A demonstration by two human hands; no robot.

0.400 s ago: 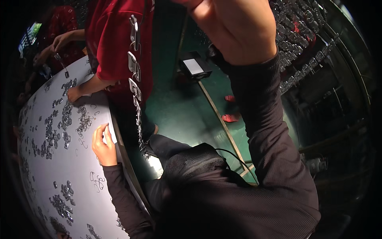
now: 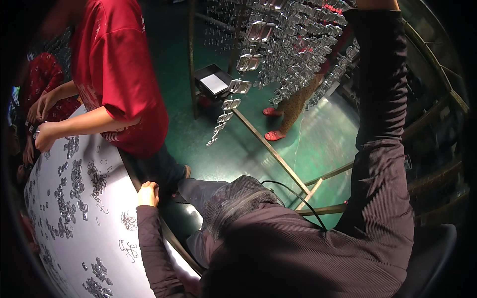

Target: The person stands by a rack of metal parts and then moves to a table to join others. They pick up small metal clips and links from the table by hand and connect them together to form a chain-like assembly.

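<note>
My left hand [image 2: 148, 194] is at the edge of the white table [image 2: 114, 248], its fingers curled together over the rim. My right arm is raised high. Only the wrist end of my right hand [image 2: 377, 4] shows at the top edge, so its fingers are out of view. A strand of linked silver metal buckles [image 2: 240, 87] hangs in front of me, left of my raised arm, its tail tapering down over the floor. Beside it hang many more strands of silver buckles [image 2: 293, 49].
Loose buckles [image 2: 64, 203] and wire hooks [image 2: 128, 250] lie scattered on the table. A co-worker in a red shirt [image 2: 119, 69] stands at its far side. A black box [image 2: 212, 79], metal frame bars [image 2: 273, 151] and a person's red shoes [image 2: 275, 135] are ahead.
My left hand has gone from spread fingers above the table to curled at its edge. My right hand has risen mostly out of view. The buckle strand now appears further right.
</note>
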